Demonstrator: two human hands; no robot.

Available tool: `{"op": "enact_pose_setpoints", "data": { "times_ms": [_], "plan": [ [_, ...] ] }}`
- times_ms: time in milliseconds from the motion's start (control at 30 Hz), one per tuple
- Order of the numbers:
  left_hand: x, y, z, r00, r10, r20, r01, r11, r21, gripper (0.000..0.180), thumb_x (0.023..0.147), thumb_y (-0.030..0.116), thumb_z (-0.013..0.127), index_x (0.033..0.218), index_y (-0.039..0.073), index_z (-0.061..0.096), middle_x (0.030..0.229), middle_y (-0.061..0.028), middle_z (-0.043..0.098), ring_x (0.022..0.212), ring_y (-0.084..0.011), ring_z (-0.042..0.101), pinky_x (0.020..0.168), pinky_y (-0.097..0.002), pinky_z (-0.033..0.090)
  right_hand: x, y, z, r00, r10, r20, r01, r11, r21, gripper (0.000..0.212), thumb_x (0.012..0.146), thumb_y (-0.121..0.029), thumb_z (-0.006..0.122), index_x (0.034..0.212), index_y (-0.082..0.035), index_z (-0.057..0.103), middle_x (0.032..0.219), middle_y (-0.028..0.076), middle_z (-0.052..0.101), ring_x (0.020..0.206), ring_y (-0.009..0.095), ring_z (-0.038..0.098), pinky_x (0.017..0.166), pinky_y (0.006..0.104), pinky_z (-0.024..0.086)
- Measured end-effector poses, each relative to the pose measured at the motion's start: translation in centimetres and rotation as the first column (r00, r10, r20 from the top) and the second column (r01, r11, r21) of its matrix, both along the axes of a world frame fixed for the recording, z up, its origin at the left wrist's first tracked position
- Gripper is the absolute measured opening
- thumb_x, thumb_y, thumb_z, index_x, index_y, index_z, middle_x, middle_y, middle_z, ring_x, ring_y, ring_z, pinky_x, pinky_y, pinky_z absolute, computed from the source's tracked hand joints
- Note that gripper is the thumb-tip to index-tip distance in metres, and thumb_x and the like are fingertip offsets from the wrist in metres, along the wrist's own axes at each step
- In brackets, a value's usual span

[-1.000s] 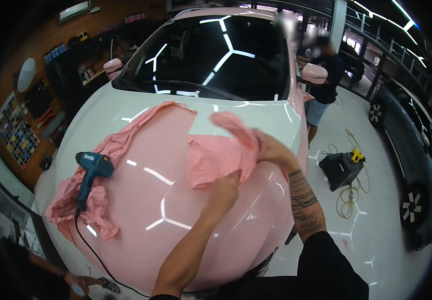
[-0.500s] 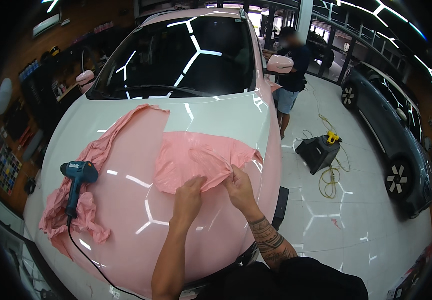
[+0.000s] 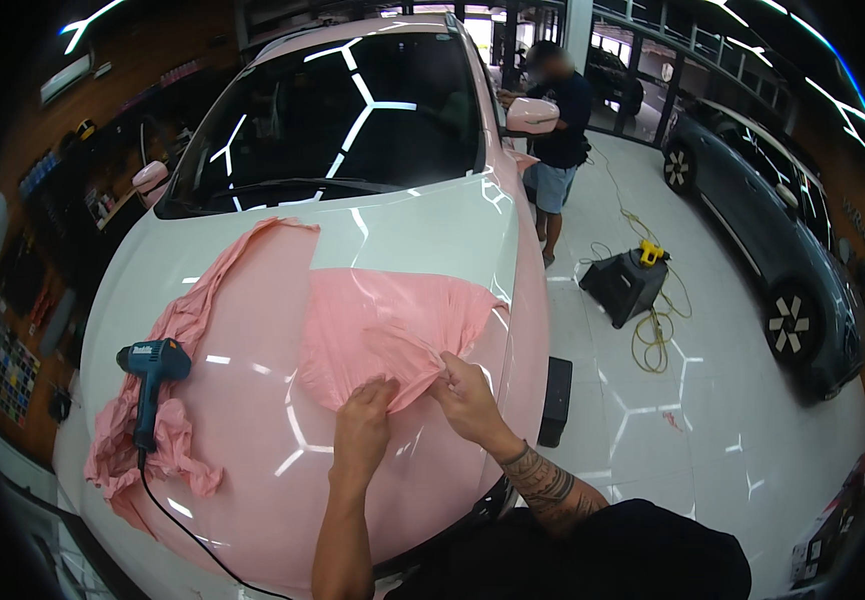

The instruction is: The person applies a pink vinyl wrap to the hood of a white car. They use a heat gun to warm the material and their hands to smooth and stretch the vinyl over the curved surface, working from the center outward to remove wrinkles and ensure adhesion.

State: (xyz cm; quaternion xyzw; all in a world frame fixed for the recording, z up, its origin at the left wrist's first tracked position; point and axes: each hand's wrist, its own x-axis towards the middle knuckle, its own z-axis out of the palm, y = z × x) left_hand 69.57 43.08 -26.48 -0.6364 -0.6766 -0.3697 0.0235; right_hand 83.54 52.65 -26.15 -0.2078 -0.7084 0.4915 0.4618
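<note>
On one hood (image 3: 252,410), two hands (image 3: 363,422) (image 3: 468,400) seemingly pinch one pink sheet (image 3: 382,310).

The hood (image 3: 242,430) in front of you is smooth and glossy. Your pink sheet (image 3: 372,310) looks like thin plastic, finely wrinkled with a soft sheen; the crumpled strip (image 3: 188,312) toward the hood's left edge looks alike. The heat gun (image 3: 155,366) there seems matt hard plastic; the windshield (image 3: 282,140) is dark, glossy glass.

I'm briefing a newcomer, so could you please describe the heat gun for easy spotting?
Find the big car hood, then the crumpled pink film at picture left. The heat gun lies there, black cord trailing toward the front edge; its dark teal body stands out against the pink.
</note>
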Motion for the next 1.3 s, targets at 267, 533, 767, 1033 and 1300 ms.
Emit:
{"op": "enact_pose_setpoints", "data": {
  "times_ms": [267, 533, 767, 1033, 1300],
  "plan": [
    [1.0, -1.0, 0.1, 0.995, -0.007, -0.102, 0.005, 1.0, -0.016, 0.03, 0.078, -0.003, 0.05, 0.105, -0.001, 0.063, 0.105, -0.022, 0.064, 0.101, -0.0366, 0.062, 0.084, -0.0423, 0.051, 1.4, -0.8, 0.1, 0.999, -0.03, 0.043, 0.031, 0.999, -0.009, 0.019, 0.079, 0.001, 0.055, 0.072, 0.003, 0.038, 0.058, 0.02, 0.045, 0.047, 0.027, 0.043, 0.049, 0.0374, 0.035],
    [1.7, -1.5, 1.8, 0.981, -0.096, -0.171, 0.055, 0.972, -0.229, 0.033, 0.078, -0.002, 0.052, 0.109, -0.003, 0.062, 0.114, -0.0242, 0.06, 0.109, -0.0394, 0.057, 0.092, -0.0433, 0.047, 3.3, -0.9, -1.3, 0.993, 0.001, 0.116, -0.003, 1.0, 0.019, 0.015, 0.077, 0.003, 0.058, 0.089, 0.007, 0.05, 0.078, 0.02, 0.056, 0.07, 0.03, 0.058, 0.064, 0.0335, 0.043],
    [-5.1, 0.4, 8.5, 0.961, 0.035, 0.276, -0.011, 0.996, -0.09, 0.063, 0.089, 0.05, 0.058, 0.122, -0.003, 0.059, 0.126, -0.0146, 0.06, 0.114, -0.0227, 0.057, 0.099, -0.0347, 0.041, 4.5, -1.5, -5.0, 0.998, 0.064, -0.007, -0.061, 0.98, 0.19, 0.036, 0.064, 0.008, 0.057, 0.1, 0.004, 0.057, 0.102, 0.02, 0.06, 0.103, 0.038, 0.058, 0.103, 0.0486, 0.039],
    [-17.3, 11.5, 4.3, 0.54, 0.726, 0.426, -0.271, 0.629, -0.728, 0.072, 0.086, 0.055, 0.057, 0.129, -0.002, 0.049, 0.113, -0.0147, 0.062, 0.103, -0.0267, 0.061, 0.088, -0.0428, 0.048, 4.9, -1.3, -6.7, 0.983, 0.181, 0.002, -0.177, 0.954, 0.24, 0.036, 0.064, 0.011, 0.058, 0.099, 0.001, 0.056, 0.122, 0.017, 0.059, 0.125, 0.039, 0.048, 0.11, 0.0532, 0.03],
    [-15.8, 15.1, 2.3, 0.173, 0.37, 0.913, 0.122, 0.912, -0.392, 0.044, 0.093, 0.031, 0.058, 0.12, -0.003, 0.052, 0.111, -0.0203, 0.062, 0.093, -0.0251, 0.066, 0.083, -0.0409, 0.056, 6.9, -2.0, -5.8, 0.986, -0.051, 0.16, 0.004, 0.959, 0.285, 0.062, 0.067, 0.006, 0.065, 0.127, -0.001, 0.05, 0.138, 0.021, 0.046, 0.126, 0.043, 0.046, 0.107, 0.0475, 0.036]
  ]
}}
